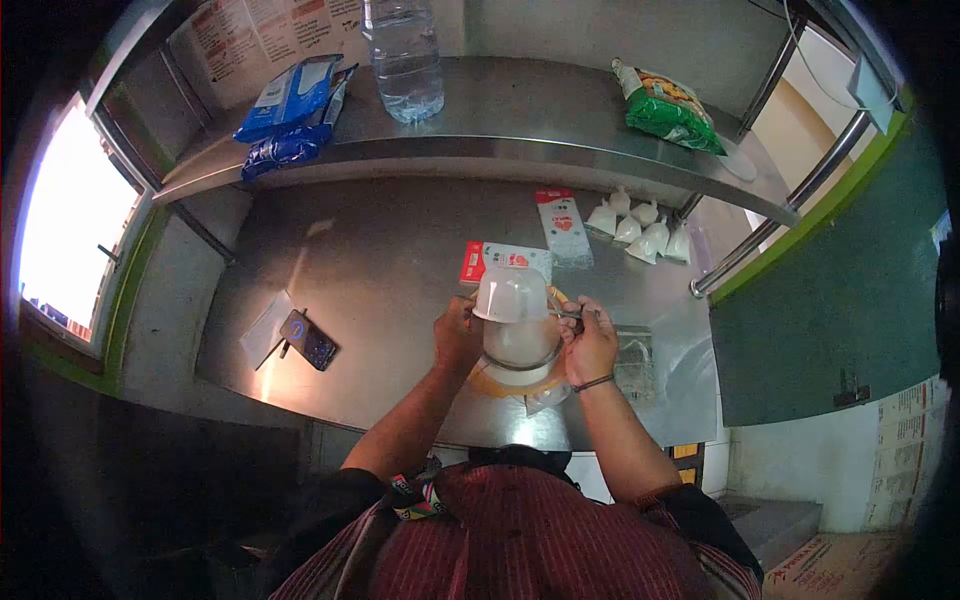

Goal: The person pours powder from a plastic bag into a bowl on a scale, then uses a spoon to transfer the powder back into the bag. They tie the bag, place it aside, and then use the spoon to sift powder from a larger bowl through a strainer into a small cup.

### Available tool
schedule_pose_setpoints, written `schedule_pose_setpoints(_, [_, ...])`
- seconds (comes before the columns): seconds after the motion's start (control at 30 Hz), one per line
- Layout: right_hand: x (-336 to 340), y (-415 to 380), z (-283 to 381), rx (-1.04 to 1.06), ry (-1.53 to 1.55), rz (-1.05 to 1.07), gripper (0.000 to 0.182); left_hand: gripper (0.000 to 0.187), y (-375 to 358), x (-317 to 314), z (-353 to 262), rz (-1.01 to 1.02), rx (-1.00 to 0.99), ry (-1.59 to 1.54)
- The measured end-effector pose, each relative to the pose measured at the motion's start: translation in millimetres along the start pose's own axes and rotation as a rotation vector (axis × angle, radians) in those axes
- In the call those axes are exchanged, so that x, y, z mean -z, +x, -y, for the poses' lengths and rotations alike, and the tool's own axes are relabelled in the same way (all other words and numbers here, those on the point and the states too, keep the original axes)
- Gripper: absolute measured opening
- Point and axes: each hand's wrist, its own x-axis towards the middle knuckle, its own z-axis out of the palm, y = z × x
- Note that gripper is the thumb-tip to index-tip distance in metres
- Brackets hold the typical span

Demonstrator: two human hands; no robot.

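Observation:
A translucent white plastic tub [512, 296] is tilted over a round vessel with a dark rim [520, 362] and pale contents. My left hand [458, 335] is closed at the tub's left side, its fingertips partly hidden. On the other side, my right hand [590, 345] pinches a thin metal handle [570, 315]; what it belongs to is hard to make out. Beneath the vessel shows an orange basin or plate [490, 386]. A clear plastic piece [547, 398] lies at its front edge.
Red-and-white packets [565, 228] and several knotted bags of white powder [650, 238] lie behind. A phone [308, 340] rests at left, a clear flat container [634, 362] at right. The shelf above holds a water bottle [405, 65], blue packs [290, 105] and a green pack [668, 110].

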Motion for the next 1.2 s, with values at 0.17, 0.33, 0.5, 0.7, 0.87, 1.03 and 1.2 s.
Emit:
schedule_pose_setpoints(0.17, [4, 2, -2, -0.002, -0.002, -0.003, 0.024, 0.013, -2, -2, 8, 0.023, -0.020, 0.060])
schedule_pose_setpoints(0.33, [2, -1, 0, 0.015, 0.000, -0.008, 0.025, 0.010, -2, 1, 1, 0.038, -0.057, 0.031])
schedule_pose_setpoints(0.5, [3, -2, 1, 0.008, 0.004, -0.013, 0.024, 0.010, -2, 0, 2, 0.073, 0.002, 0.074])
schedule_pose_setpoints(0.7, [5, -2, -2, -0.002, 0.012, -0.020, 0.023, 0.013, -2, 3, 0, 0.066, 0.001, 0.091])
schedule_pose_setpoints(0.87, [4, -3, 0, 0.022, -0.036, 0.002, 0.021, 0.016, 3, 7, -21, 0.077, 0.154, 0.061])
schedule_pose_setpoints(1.03, [0, 0, 0, 0.041, -0.059, -0.004, 0.020, 0.022, 7, 3, -16, 0.037, 0.202, 0.042])
schedule_pose_setpoints(1.2, [3, 4, -1, 0.054, -0.068, 0.037, 0.020, 0.024, 9, 1, -7, 0.063, 0.258, 0.011])
